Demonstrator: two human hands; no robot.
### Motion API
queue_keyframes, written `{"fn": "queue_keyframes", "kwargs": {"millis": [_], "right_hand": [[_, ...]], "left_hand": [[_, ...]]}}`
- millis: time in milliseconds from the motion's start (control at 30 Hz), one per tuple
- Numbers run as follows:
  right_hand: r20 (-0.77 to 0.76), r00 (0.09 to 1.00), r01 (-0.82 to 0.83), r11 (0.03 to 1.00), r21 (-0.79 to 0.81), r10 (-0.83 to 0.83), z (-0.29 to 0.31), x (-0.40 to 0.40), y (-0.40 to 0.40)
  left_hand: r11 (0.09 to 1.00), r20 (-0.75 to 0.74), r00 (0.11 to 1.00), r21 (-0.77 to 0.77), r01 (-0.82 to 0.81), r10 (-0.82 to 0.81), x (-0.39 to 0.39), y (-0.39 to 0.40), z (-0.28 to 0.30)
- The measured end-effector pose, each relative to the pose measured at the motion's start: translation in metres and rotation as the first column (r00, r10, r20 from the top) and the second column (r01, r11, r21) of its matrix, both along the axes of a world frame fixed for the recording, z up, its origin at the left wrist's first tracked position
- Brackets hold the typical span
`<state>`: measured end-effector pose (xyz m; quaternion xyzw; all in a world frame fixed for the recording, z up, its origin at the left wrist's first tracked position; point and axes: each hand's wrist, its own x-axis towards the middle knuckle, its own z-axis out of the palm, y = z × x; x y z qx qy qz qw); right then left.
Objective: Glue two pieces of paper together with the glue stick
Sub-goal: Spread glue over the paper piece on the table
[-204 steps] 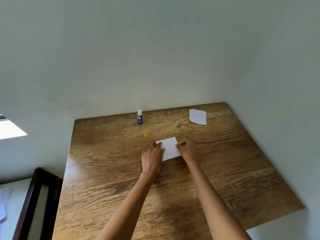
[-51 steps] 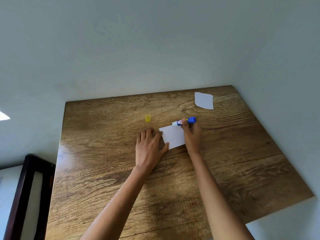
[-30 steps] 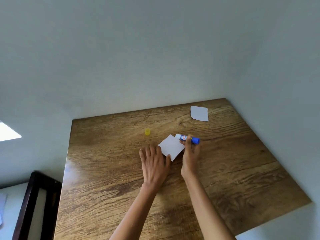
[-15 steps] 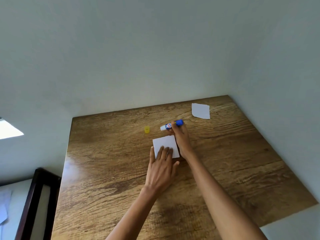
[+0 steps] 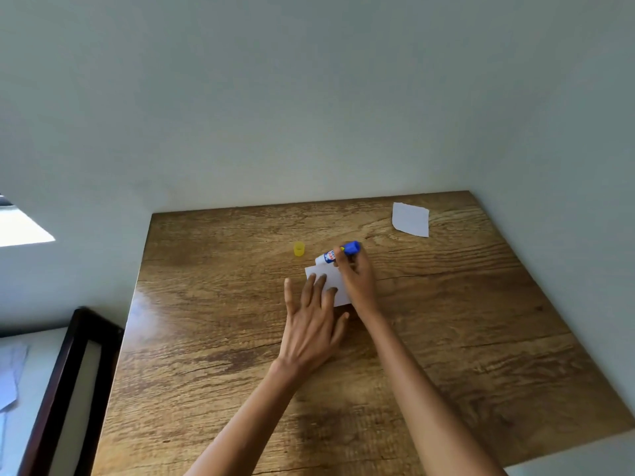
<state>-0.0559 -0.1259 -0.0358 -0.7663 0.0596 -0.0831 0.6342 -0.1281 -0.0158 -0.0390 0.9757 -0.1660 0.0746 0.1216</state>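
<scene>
A small white paper (image 5: 332, 279) lies on the wooden table (image 5: 213, 324) near its middle. My left hand (image 5: 311, 324) lies flat with spread fingers, fingertips pressing the paper's near left part. My right hand (image 5: 355, 280) grips a blue and white glue stick (image 5: 338, 253), uncapped, tilted with its white tip down at the paper's far edge. Its yellow cap (image 5: 299, 249) stands on the table just left of the stick. A second white paper (image 5: 411, 219) lies apart at the far right corner.
Pale walls close the table at the back and on the right. The table's left edge drops to a dark wooden frame (image 5: 65, 389) and a white surface with papers (image 5: 10, 376). Bare wood lies around my hands.
My left hand slid a little further left on the paper. My right hand brought the glue stick's tip down from above the table onto the paper's far edge.
</scene>
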Motion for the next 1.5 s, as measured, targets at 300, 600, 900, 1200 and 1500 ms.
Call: {"fn": "queue_keyframes", "kwargs": {"millis": [300, 600, 900, 1200, 1500], "right_hand": [[-0.03, 0.998, -0.05, 0.993, -0.107, 0.047, -0.012, 0.005, 0.008], [-0.065, 0.997, -0.057, 0.982, -0.179, 0.046, -0.013, 0.005, 0.008], [-0.052, 0.996, 0.061, 0.992, -0.115, -0.067, -0.008, 0.003, -0.009], [-0.037, 0.984, 0.172, 0.982, -0.073, -0.175, -0.007, 0.003, -0.032], [-0.038, 0.999, 0.033, 0.996, -0.088, -0.037, -0.008, 0.0, -0.005]], "left_hand": [[1.0, -0.013, 1.0, 0.0, 0.006, -0.006, 0.002, 0.004, 0.003], [0.999, -0.033, 0.999, 0.031, 0.014, -0.013, 0.002, 0.003, 0.005], [1.0, -0.075, 0.997, 0.023, 0.019, -0.017, 0.002, 0.004, 0.005], [0.999, -0.082, 0.996, 0.032, 0.02, -0.017, 0.002, 0.003, 0.006], [0.997, -0.062, 0.998, 0.062, 0.036, -0.032, 0.002, 0.002, 0.006]]}}
